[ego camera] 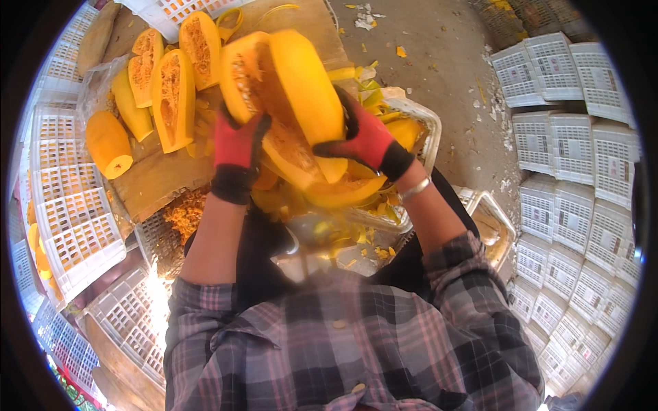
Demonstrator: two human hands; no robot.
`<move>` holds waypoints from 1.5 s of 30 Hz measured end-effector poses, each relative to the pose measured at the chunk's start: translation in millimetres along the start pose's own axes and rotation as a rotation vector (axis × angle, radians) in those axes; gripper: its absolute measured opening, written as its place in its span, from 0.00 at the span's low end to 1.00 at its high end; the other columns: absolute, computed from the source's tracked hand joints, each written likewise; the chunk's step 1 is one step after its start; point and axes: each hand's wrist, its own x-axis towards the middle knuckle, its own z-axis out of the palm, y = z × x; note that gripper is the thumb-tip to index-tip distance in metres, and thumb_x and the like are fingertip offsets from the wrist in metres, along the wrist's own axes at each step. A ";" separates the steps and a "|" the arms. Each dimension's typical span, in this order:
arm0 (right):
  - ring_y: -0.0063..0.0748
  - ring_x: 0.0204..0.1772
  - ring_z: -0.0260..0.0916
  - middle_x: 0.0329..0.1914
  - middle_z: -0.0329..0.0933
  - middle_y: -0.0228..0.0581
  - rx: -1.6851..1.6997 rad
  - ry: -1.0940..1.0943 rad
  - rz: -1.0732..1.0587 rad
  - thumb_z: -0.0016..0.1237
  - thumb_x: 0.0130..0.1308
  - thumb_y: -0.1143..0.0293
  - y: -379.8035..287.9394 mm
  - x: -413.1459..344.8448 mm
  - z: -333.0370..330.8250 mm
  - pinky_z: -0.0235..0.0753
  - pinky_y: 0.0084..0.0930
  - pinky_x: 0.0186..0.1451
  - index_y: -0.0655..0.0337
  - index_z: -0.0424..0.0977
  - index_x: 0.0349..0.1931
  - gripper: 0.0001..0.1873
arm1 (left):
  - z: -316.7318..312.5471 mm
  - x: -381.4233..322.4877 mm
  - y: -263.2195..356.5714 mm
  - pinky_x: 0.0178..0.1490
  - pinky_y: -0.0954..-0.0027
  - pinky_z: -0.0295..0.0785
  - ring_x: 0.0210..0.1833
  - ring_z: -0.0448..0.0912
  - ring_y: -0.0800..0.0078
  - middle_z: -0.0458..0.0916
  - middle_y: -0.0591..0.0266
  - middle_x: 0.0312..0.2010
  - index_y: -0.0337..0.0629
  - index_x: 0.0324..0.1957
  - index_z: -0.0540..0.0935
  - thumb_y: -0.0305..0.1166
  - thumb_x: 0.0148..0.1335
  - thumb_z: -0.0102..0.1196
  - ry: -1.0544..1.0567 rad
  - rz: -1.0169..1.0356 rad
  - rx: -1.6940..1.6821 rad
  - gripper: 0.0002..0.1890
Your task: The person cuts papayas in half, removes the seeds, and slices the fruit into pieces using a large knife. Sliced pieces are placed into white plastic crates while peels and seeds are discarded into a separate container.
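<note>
Both of my hands wear red and black gloves and are raised above a pile of peeled pumpkin pieces. My left hand grips a long pumpkin half, its seeds and pulp facing inward. In my right hand is another large half, with its smooth orange outside turned up. The two halves stand apart at an angle, with a hollow between them. Below them lie more cut pumpkin pieces, partly hidden by the held halves. My fingertips are mostly hidden behind the pumpkin.
Seeded halves and a whole peeled pumpkin lie on the board at left. A white crate of peelings stands at right. Scooped pulp sits lower left. Crates are stacked along the left and right.
</note>
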 end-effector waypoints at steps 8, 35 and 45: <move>0.34 0.67 0.68 0.69 0.66 0.43 0.470 0.367 0.200 0.63 0.55 0.84 32.7 -133.0 0.2 0.72 0.33 0.67 0.62 0.45 0.77 0.52 | 64.5 -47.0 -57.3 0.59 0.61 0.73 0.54 0.79 0.56 0.79 0.44 0.51 0.34 0.61 0.70 0.28 0.54 0.65 -0.371 0.058 0.337 0.32; 0.20 0.22 0.67 0.40 0.77 0.38 0.236 0.544 0.192 0.49 0.70 0.72 34.2 -129.6 10.8 0.67 0.19 0.21 0.54 0.55 0.73 0.32 | -217.3 4.1 88.9 0.64 0.55 0.69 0.62 0.72 0.48 0.75 0.43 0.56 0.38 0.60 0.74 0.41 0.58 0.65 0.759 0.585 1.057 0.30; 0.21 0.20 0.66 0.34 0.77 0.36 0.352 -0.228 0.220 0.42 0.73 0.66 -115.0 4.0 140.3 0.64 0.18 0.22 0.65 0.68 0.60 0.20 | -364.9 87.9 123.7 0.60 0.57 0.70 0.54 0.77 0.61 0.81 0.53 0.51 0.37 0.60 0.75 0.59 0.66 0.54 0.494 -0.147 0.251 0.35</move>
